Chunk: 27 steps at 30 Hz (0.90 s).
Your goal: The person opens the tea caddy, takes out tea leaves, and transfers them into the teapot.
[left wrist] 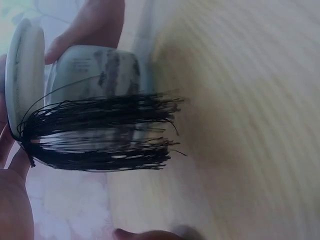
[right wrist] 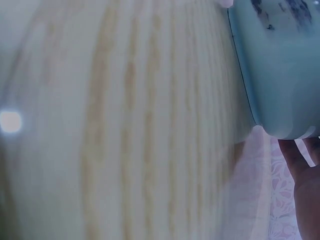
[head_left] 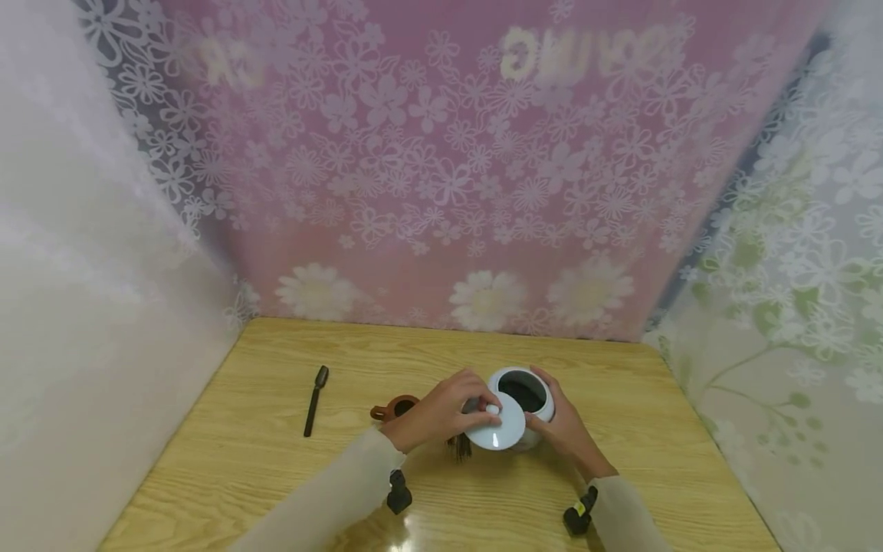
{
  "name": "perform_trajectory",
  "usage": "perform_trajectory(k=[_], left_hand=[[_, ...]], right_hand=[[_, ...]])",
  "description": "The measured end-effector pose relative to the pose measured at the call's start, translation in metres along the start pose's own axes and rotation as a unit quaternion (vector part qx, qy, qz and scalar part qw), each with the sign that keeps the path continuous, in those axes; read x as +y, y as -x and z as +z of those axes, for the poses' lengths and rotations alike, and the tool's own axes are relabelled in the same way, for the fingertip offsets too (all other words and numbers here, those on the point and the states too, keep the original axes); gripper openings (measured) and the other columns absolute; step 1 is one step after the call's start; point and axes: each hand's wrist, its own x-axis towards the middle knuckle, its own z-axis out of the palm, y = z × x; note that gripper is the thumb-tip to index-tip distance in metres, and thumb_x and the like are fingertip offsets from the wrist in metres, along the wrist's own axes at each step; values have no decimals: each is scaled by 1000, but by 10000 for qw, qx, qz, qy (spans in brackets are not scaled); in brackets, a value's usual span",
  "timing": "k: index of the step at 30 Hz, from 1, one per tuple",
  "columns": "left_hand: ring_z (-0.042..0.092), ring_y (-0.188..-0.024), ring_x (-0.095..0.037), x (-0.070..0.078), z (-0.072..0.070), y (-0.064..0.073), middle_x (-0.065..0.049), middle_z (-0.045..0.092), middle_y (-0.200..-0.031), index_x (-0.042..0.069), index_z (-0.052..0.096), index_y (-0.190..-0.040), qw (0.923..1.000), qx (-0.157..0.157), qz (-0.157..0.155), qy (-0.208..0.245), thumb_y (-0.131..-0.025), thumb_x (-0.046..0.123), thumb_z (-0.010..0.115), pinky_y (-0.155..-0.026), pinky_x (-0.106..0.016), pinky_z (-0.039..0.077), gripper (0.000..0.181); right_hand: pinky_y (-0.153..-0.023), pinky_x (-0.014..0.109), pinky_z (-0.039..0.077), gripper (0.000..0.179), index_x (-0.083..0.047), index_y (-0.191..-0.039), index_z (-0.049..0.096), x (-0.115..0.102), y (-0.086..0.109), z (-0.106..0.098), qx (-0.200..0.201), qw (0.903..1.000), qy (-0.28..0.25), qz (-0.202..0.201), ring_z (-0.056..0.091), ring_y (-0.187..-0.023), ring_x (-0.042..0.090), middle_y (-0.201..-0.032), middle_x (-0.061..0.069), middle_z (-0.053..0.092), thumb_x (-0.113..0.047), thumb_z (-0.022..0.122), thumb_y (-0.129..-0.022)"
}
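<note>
A white lid (head_left: 498, 429) is held by its knob between the thumb and fingers of my left hand (head_left: 448, 406). From the lid hangs a dark tassel (left wrist: 100, 120), its strands spread in front of the jar in the left wrist view. My right hand (head_left: 569, 433) grips the side of a round white jar (head_left: 548, 406) with dark markings on its wall. The jar's mouth faces up, with a dark inside showing. The lid overlaps the near side of the mouth in the head view, tilted toward me.
A small reddish-brown clay pot (head_left: 392, 405) with a side handle stands left of the jar, partly hidden by my left hand. Farther left, a dark scoop-like tool (head_left: 313, 404) lies on the wooden table (head_left: 228, 429). Patterned curtains surround the table's back and sides.
</note>
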Motion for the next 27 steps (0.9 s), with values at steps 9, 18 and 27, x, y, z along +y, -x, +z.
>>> perform_trajectory(k=[9,18,27], left_hand=[[55,-105,-3,1,3,29,17,64,-105,28,78,-115,9990,-446,-50,-66,-102,44,76,-98,-23,51,21],[53,-105,1,-7,18,50,16,61,-103,27,77,-111,9958,-912,45,31,-103,49,73,-96,-18,48,23],[54,-104,3,-11,31,62,17,64,-100,25,80,-111,9917,-1207,166,-409,-102,46,75,-98,-15,49,24]], right_hand=[[-118,66,40,98,-21,-173,30,2,1,0,-33,9997,-167,200,53,-148,43,-163,19,53,-27,87,-94],[-118,71,38,99,-23,-173,29,2,1,-2,-85,9997,-124,194,49,-151,45,-165,19,51,-33,87,-94],[-118,70,39,99,-25,-173,28,2,0,-3,-107,9997,-96,205,50,-151,44,-165,18,51,-34,87,-94]])
